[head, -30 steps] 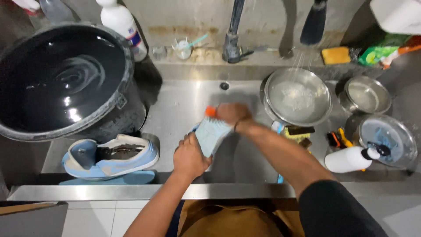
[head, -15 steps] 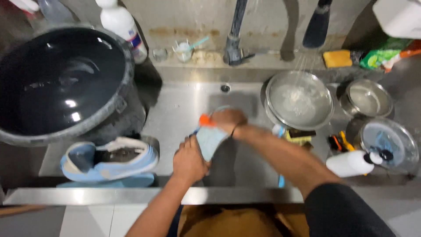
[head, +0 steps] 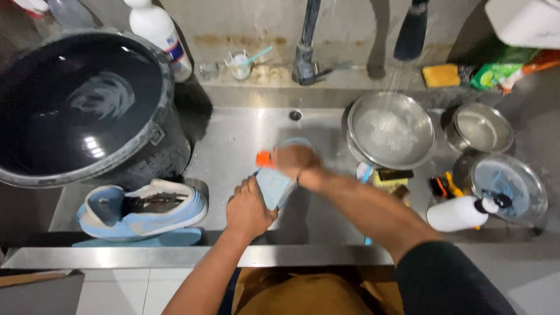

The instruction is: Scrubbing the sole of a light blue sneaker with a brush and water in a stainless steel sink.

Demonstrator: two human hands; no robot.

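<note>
Blue insole point(head: 273, 188) under left fingers point(head: 249, 185), right hand point(head: 294, 160) brushing

Left hand point(head: 249, 209) grips a light-blue insole point(head: 273, 188); right hand point(head: 296, 161) presses an orange-tipped brush point(head: 264, 158) on it.

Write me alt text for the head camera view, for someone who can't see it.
Over a steel sink, the left hand holds a light blue shoe while the right hand presses an orange-tipped brush to it. A second blue shoe lies at the sink's left beside a big black tub of water; water runs into a steel bowl on the right.
</note>
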